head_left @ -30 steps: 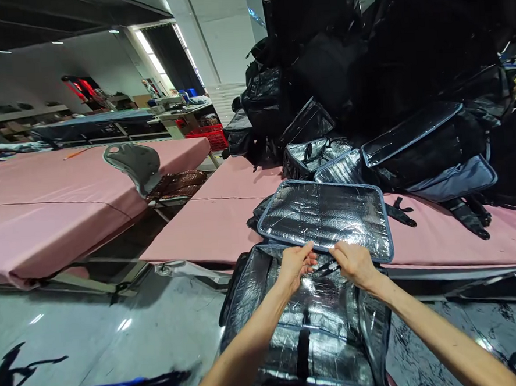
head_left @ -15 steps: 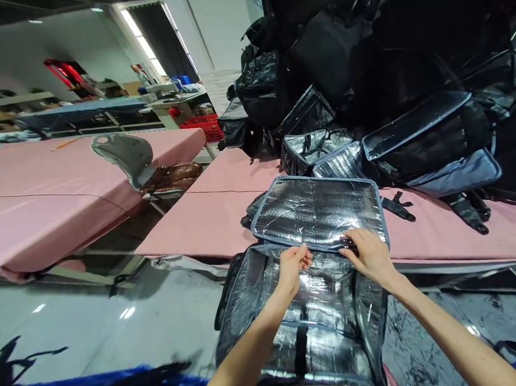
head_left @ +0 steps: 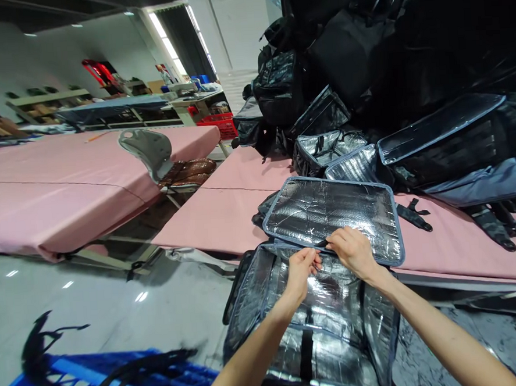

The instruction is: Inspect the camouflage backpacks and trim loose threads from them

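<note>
An insulated bag [head_left: 333, 351] with a silver foil lining lies opened in front of me, a black strap running down inside it. Its foil-lined lid [head_left: 328, 203], bordered in grey-blue binding, is folded back onto the pink table. Along the seam between lid and bag, my left hand [head_left: 304, 271] is closed in a pinch at the bag's edge. Close beside it, my right hand [head_left: 352, 251] is closed too, fingertips at the same seam. A small dark bit shows at its fingertips, too small to name.
Black bags [head_left: 341, 54] are heaped at the back right, with an open foil-lined bag [head_left: 325, 145] before them. A pink-covered table [head_left: 216, 219] bears the lid. A grey chair [head_left: 150, 150] stands by another pink table [head_left: 57, 199]. A blue crate [head_left: 98, 377] with black straps sits lower left.
My right hand has slid left along the seam, nearer my left hand, which stays pinched there. The whole view has shifted, so the scene sits further right and more blue crate shows.
</note>
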A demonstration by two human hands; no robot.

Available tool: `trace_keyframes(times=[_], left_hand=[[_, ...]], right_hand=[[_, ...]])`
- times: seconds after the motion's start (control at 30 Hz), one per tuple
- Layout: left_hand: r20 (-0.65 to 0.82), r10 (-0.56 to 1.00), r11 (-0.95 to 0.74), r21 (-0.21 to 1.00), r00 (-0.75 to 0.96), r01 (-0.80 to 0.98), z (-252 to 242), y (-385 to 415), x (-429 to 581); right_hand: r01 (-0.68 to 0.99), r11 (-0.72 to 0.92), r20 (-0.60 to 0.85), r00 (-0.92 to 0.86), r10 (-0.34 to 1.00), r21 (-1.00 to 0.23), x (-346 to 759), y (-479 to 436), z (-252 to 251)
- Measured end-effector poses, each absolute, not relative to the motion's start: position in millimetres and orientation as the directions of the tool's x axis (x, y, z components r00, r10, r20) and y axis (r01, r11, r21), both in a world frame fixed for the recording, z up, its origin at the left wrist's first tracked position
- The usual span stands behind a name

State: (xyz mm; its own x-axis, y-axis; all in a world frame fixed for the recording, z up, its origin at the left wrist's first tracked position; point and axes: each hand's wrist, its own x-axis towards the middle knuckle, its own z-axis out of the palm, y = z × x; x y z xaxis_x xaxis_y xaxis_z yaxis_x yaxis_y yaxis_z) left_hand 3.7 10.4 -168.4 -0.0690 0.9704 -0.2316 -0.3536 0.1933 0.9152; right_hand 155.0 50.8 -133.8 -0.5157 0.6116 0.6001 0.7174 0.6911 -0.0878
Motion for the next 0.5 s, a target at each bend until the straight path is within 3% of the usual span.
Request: trace_keyframes(times=[0.37,0.43,0.5], left_hand=[[-0.235,0.970,0.200,0.918,-0.064,-0.342,-169.3,14.3,2.0],[-0.242,0.969,0.209,0.916,-0.055,-0.341,-168.9,13.9,2.0],[-0.255,0.966,0.228,0.915,-0.036,-0.333,-166.4,12.2,0.5]], right_hand=[[0.686,0.721,0.568,-0.556,0.606,-0.098,111.9,73.0,-131.9],[0.662,0.726,0.550,-0.542,0.635,-0.186,111.4,72.6,-130.0],[0.619,0.688,0.533,-0.463,0.709,-0.378,123.0,71.3,-127.5]])
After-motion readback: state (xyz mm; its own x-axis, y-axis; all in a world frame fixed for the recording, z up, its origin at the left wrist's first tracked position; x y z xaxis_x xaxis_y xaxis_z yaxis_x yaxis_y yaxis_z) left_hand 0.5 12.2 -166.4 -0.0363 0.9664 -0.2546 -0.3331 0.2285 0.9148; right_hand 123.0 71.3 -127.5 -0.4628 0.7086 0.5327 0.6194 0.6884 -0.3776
